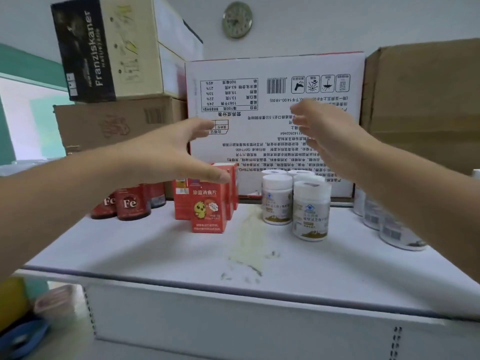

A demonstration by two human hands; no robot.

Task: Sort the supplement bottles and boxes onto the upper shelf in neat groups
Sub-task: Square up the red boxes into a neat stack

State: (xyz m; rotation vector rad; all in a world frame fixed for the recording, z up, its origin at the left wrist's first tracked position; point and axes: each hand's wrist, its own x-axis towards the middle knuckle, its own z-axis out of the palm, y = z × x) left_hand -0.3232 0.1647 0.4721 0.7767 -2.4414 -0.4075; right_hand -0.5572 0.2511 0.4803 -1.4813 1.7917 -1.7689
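On the white upper shelf (161, 250) stand three groups. Dark red bottles marked Fe (131, 203) are at the left. Red boxes with a yellow chick (206, 206) stand in the middle. White bottles with white caps (309, 209) stand right of centre. More white bottles (389, 227) sit at the far right, partly hidden by my right forearm. My left hand (171, 152) hovers open above the red boxes, thumb over their tops, holding nothing. My right hand (330, 136) hovers open above the white bottles, fingers spread, also empty.
A large white printed carton (275, 79) stands at the back of the shelf. Brown cartons (426, 100) flank it, with a Franziskaner box (85, 50) stacked at the left. A yellowish stain (249, 240) marks the shelf. Blurred items lie below at the left (23, 320).
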